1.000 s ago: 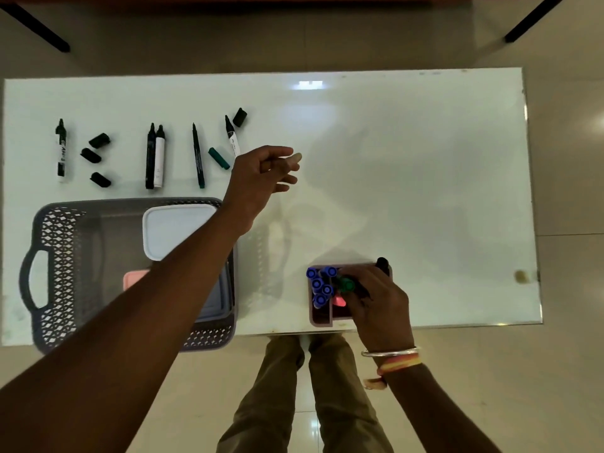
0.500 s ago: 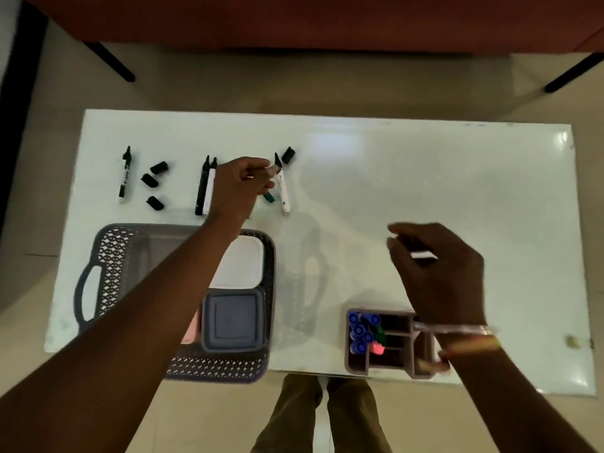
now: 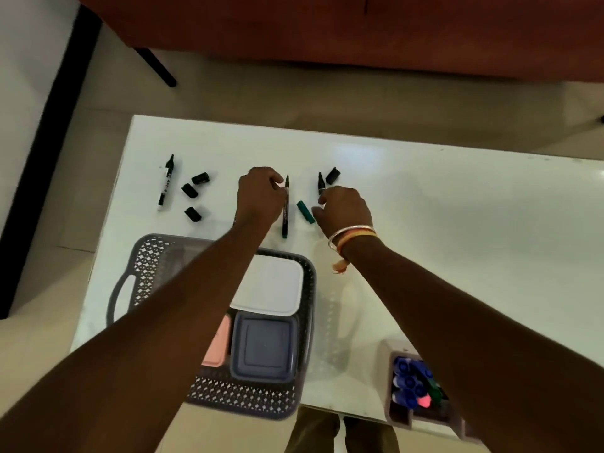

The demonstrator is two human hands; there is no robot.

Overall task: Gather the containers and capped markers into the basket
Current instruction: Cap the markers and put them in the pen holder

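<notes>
A grey lattice basket (image 3: 140, 256) at the near left holds a white-lidded container (image 3: 271, 286), a grey-blue container (image 3: 263, 346) and a pink container (image 3: 217, 346). Beyond it lie uncapped markers and loose caps. My left hand (image 3: 260, 197) pinches the upper part of a thin green-ended marker (image 3: 285, 214), which still lies on the table. My right hand (image 3: 346, 207) hovers with fingers apart, its fingertips at a green cap (image 3: 305, 211). It covers most of a black-tipped marker (image 3: 321, 183). Another uncapped marker (image 3: 165, 183) lies at the far left.
Three black caps (image 3: 192, 191) lie between the far-left marker and my left hand; a further black cap (image 3: 332, 175) lies beyond my right hand. A divided organizer (image 3: 397, 413) with blue-capped markers (image 3: 407, 380) stands at the near right edge. My left forearm crosses over the basket.
My right hand left the organizer and moved across to the green cap. My left hand went to the marker row and closed on the thin marker. The camera tilted forward.
</notes>
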